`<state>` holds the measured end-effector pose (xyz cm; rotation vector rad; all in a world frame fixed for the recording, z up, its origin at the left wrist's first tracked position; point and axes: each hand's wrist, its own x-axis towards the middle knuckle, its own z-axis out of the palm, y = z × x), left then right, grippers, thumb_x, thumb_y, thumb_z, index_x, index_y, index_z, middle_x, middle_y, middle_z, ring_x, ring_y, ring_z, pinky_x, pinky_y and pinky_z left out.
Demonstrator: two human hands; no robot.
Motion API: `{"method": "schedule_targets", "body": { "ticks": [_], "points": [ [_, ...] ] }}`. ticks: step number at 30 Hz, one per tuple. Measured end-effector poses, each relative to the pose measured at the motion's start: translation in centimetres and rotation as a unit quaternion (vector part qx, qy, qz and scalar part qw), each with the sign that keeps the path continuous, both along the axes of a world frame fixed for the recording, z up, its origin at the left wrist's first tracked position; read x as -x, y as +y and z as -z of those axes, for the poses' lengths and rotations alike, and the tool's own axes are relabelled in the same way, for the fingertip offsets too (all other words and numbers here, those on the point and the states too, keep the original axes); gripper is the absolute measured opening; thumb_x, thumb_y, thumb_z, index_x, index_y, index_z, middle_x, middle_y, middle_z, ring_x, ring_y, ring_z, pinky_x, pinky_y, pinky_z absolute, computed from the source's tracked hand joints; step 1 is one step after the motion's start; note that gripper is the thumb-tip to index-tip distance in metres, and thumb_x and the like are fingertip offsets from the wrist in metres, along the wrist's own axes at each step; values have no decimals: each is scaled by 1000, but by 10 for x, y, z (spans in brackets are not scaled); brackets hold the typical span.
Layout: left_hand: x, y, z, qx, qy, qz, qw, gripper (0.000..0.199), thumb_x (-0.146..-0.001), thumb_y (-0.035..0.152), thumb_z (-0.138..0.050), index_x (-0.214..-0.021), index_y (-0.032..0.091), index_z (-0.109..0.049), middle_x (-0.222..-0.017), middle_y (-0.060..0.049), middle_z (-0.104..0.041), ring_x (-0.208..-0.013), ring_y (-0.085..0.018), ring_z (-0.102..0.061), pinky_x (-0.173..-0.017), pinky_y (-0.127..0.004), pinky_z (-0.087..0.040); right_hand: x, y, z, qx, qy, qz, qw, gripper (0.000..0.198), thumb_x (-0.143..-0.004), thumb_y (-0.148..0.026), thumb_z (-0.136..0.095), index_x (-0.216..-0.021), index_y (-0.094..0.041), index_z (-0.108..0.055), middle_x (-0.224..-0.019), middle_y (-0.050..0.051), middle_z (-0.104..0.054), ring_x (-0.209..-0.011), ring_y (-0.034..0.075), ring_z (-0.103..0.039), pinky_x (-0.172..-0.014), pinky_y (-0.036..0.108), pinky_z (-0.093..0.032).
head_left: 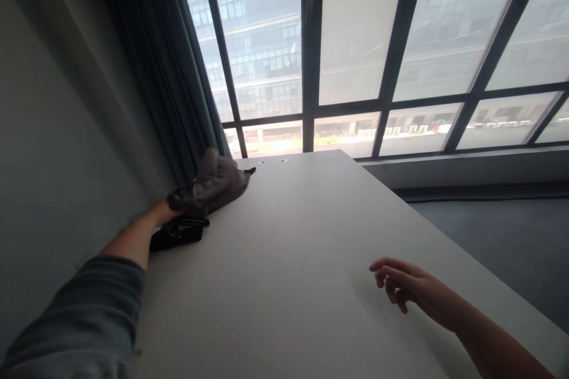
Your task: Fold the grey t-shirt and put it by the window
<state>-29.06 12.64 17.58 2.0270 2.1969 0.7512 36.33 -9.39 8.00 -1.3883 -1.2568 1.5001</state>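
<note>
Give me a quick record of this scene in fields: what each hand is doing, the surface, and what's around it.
left hand: reaches to the table's far left edge, on a dark grey bag; grip hidden
bag: slumped, a black strap beside it
right hand: holds nothing, fingers loosely curled, just over the table
table: white, runs toward the window
left side: dark curtain, grey wall

A long, smooth white table (293,249) carries a crumpled grey-brown fabric bag (217,185) with black straps at its far left edge
</note>
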Motion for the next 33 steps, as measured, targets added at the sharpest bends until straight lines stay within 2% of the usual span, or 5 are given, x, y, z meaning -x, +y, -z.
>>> {"method": "schedule_targets", "body": {
  "ticks": [4,9,14,18,33],
  "points": [
    [-9,-38,96,-7,29,-43,999,52,-78,15,-68,-130,8,-67,-146,-19,-62,-142,-35,-54,-120,-40,-44,2,0,10,-2,-25,-11,1000,64,-77,-73,-75,-108,-18,-71,-87,4,-62,-67,14,-60,-52,25,-48],
    [-3,-66,147,-22,55,-86,995,60,-91,14,-52,-151,10,-51,-153,-16,-57,-146,-35,-50,-121,-43,-42,-3,11,36,-45,-131,-33,990,61,-83,-72,-66,-110,-18,-72,-92,8,-67,-81,22,-66,-63,33,-56],
    [-10,-86,167,0,88,-153,984,68,-95,17,-49,-160,0,-35,-159,-29,-47,-150,-36,-46,-120,-46,-43,1,31,75,-220,-344,-29,912,50,-89,-59,-57,-110,-20,-79,-128,15,-70,-120,33,-65,-111,51,-48],
    [-38,-100,180,49,112,-169,978,55,-99,27,-45,-145,1,-57,-151,-30,-56,-141,-41,-55,-114,-54,-47,17,39,97,-277,-466,-47,839,51,-94,-47,-52,-135,-24,-75,-150,14,-60,-141,35,-53,-122,56,-37],
    [-290,-122,183,156,185,224,944,72,-106,45,-29,-169,10,-28,-177,-14,-16,-165,-33,-14,-132,-58,-12,98,97,88,-334,-502,-153,783,60,-101,-39,-50,-156,-17,-57,-162,19,-48,-152,34,-43,-129,55,-26]
  ]
}}
